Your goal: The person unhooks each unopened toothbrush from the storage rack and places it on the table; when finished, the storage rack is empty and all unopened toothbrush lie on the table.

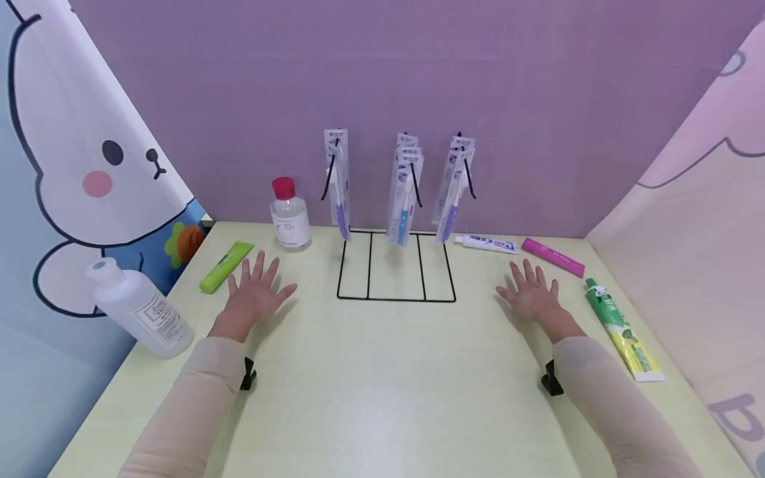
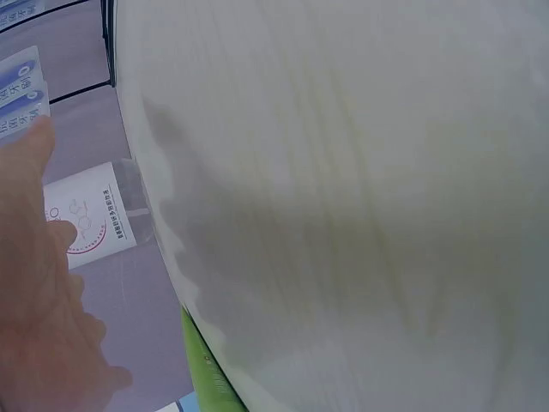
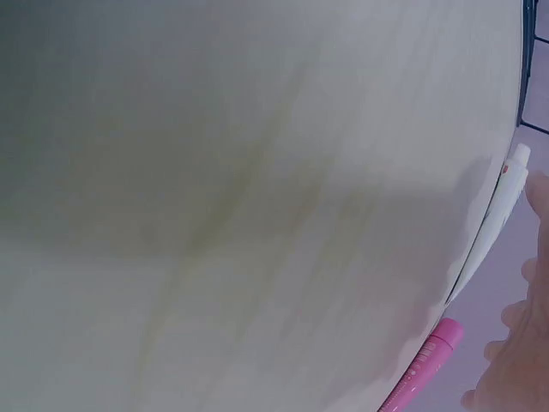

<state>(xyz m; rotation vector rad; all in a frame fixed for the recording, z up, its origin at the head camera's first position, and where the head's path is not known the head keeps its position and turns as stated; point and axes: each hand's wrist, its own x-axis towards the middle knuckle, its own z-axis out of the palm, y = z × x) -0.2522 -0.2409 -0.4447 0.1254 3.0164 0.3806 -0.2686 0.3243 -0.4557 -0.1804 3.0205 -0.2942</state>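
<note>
My left hand (image 1: 252, 297) is spread with straight fingers over the left part of the table, holding nothing. Nearest to it are a green tube (image 1: 226, 267) and a clear bottle with a red cap (image 1: 291, 222). On the other side my right hand (image 1: 534, 297) also has its fingers spread and holds nothing. Beyond its fingertips lie a white toothpaste tube (image 1: 487, 243) and a pink tube (image 1: 552, 257). A green and yellow toothpaste tube (image 1: 623, 330) lies to the right of that hand. The left wrist view shows the left hand (image 2: 43, 300) at its edge.
Between the hands stands a black wire rack (image 1: 396, 300). Packaged toothbrushes (image 1: 402, 199) hang from its hooks in several packs, in three groups. A large white bottle (image 1: 143, 312) stands at the table's left edge. A purple panel (image 1: 382, 86) closes off the back.
</note>
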